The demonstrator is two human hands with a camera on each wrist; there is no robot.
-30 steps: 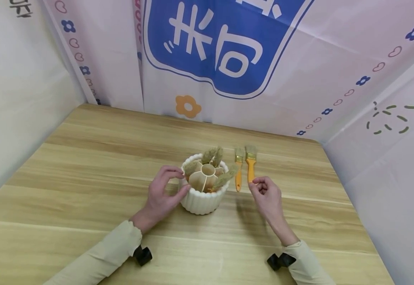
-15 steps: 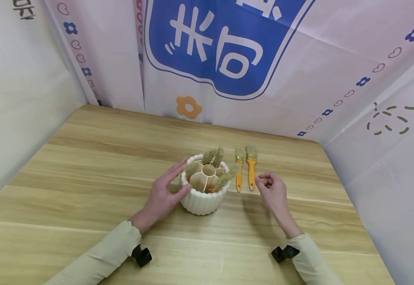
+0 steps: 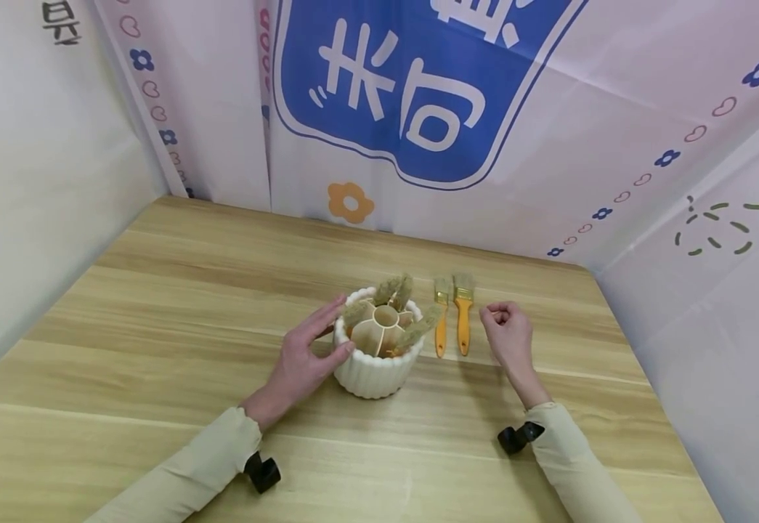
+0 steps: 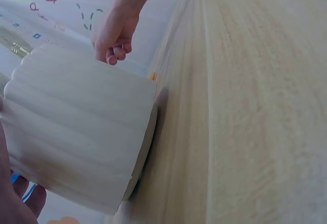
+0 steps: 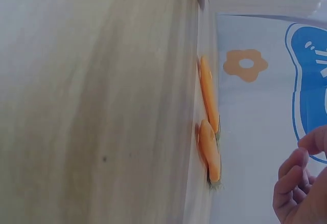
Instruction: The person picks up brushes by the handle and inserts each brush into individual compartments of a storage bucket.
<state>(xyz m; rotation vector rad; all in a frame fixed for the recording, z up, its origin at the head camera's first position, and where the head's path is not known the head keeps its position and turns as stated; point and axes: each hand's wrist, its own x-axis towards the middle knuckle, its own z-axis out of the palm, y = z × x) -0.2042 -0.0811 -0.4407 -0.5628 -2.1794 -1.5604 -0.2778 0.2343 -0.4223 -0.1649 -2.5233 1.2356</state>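
Note:
A white fluted pot point(image 3: 374, 374) with a divided insert stands upright on the table. Out of its compartments lean several brushes with pale bristles point(image 3: 420, 328); their handles are mostly hidden. My left hand point(image 3: 301, 356) holds the pot's left side, thumb at the near rim and fingers round the far side. In the left wrist view the pot point(image 4: 82, 127) hides part of those fingers. Two paintbrushes with orange handles, a narrow one point(image 3: 441, 327) and a wider one point(image 3: 463, 319), lie right of the pot. Just right of them my right hand point(image 3: 511, 338) hovers, fingers loosely curled round nothing.
The wooden table point(image 3: 222, 290) backs onto a printed cloth wall point(image 3: 405, 196), with white walls at both sides. A black wrist camera point(image 3: 263, 472) sits at the left cuff and another camera point(image 3: 519, 437) at the right.
My right hand has let go of the wider paintbrush's handle and drawn away to the right. My left fingers have straightened along the pot's rim. Pot and brushes stay in place.

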